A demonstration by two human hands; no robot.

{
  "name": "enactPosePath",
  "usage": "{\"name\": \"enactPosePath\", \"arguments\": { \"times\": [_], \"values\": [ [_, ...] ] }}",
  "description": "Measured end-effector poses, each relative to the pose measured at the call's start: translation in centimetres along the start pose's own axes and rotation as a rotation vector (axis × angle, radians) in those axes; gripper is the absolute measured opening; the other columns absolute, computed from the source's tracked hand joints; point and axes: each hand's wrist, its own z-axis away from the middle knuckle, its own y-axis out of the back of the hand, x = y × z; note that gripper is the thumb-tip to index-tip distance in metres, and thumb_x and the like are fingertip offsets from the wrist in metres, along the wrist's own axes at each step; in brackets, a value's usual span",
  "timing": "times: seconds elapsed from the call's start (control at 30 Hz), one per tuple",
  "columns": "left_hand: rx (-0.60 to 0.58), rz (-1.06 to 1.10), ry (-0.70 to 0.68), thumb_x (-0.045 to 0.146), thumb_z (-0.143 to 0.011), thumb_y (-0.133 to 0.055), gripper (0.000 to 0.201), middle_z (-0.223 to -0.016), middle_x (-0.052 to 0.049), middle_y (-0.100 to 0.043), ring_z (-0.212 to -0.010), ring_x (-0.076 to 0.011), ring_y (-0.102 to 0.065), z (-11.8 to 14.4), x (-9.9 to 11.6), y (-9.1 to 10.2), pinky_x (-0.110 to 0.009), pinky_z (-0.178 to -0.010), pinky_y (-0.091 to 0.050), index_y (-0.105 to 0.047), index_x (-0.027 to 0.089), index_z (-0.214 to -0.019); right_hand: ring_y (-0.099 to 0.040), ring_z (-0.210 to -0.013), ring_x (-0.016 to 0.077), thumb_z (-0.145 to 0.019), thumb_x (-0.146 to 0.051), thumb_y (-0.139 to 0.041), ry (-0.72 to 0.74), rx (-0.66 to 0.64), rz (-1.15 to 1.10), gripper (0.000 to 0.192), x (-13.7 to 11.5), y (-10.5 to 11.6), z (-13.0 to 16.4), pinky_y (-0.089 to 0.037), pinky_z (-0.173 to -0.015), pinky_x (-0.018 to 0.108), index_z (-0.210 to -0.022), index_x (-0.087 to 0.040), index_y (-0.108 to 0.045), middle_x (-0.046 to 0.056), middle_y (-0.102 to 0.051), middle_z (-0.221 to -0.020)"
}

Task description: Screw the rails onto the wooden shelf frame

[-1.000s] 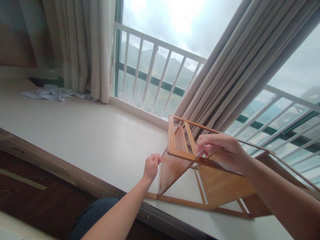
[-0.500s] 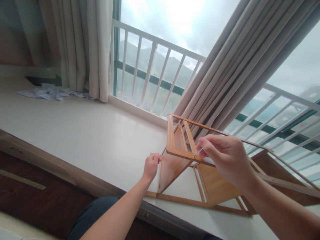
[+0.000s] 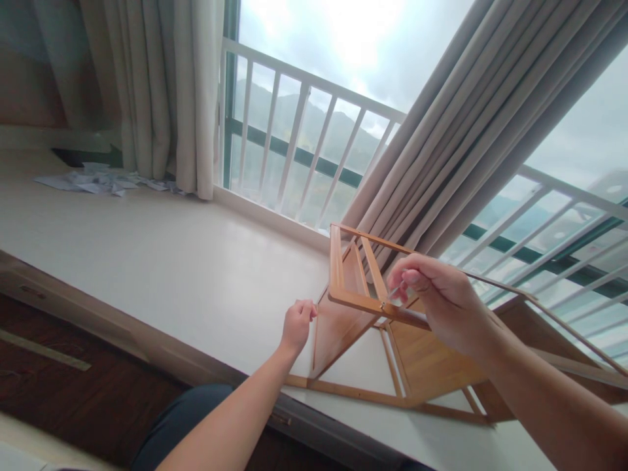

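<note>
A wooden shelf frame [image 3: 353,301] with slats and panels lies on its side on the white ledge. My left hand [image 3: 297,325] is closed in a pinch at the near left corner of one of its wooden panels [image 3: 338,330]. Above the upper rail, my right hand [image 3: 432,284] grips a thin silver hex key [image 3: 394,292]. The key's tip meets a screw [image 3: 383,305] in that rail; most of the key is hidden by the fingers.
The white ledge [image 3: 161,261] runs beneath a window with white railings [image 3: 294,137]. Grey curtains [image 3: 432,131] hang behind the frame. Scraps of paper [image 3: 93,180] lie at the far left. Below the ledge is a dark wooden floor [image 3: 59,386].
My right hand has turned about the screw and shifted slightly, its fingers now more curled around the key. The left hand and the shelf frame stay where they were.
</note>
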Motion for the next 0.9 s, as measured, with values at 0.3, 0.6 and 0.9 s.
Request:
{"name": "enactPosePath", "arguments": {
  "times": [0.3,0.6,0.9],
  "values": [
    [-0.002,-0.011,0.002,0.055,-0.091,-0.043,0.049,-0.058,-0.001,-0.059,-0.063,-0.0184,-0.059,0.0,0.0,0.0,-0.032,-0.067,-0.047,-0.058,0.023,-0.057,-0.058,-0.069,0.0131,-0.112,-0.04,-0.046,0.089,-0.14,-0.024,0.033,2.0,0.3,0.1,-0.048,-0.067,0.026,-0.092,-0.022,-0.065,0.001,-0.065,-0.08],
    [-0.025,-0.001,0.025,0.055,-0.088,-0.043,0.046,-0.057,-0.001,-0.058,-0.062,-0.0187,-0.057,0.1,0.1,-0.3,-0.032,-0.066,-0.045,-0.056,0.024,-0.056,-0.059,-0.07,0.0132,-0.112,-0.036,-0.046,0.116,-0.113,-0.102,0.027,2.3,0.3,0.2,-0.049,-0.067,0.026,-0.097,-0.024,-0.066,0.0,-0.063,-0.08],
    [-0.035,-0.005,0.036,0.056,-0.087,-0.043,0.046,-0.058,-0.002,-0.059,-0.063,-0.0193,-0.057,0.3,0.3,-0.1,-0.033,-0.067,-0.046,-0.055,0.024,-0.056,-0.057,-0.072,0.0155,-0.112,-0.038,-0.046,0.112,-0.172,-0.164,0.03,2.6,0.3,0.3,-0.046,-0.069,0.031,-0.096,-0.023,-0.066,0.002,-0.062,-0.083]
  ]
}}
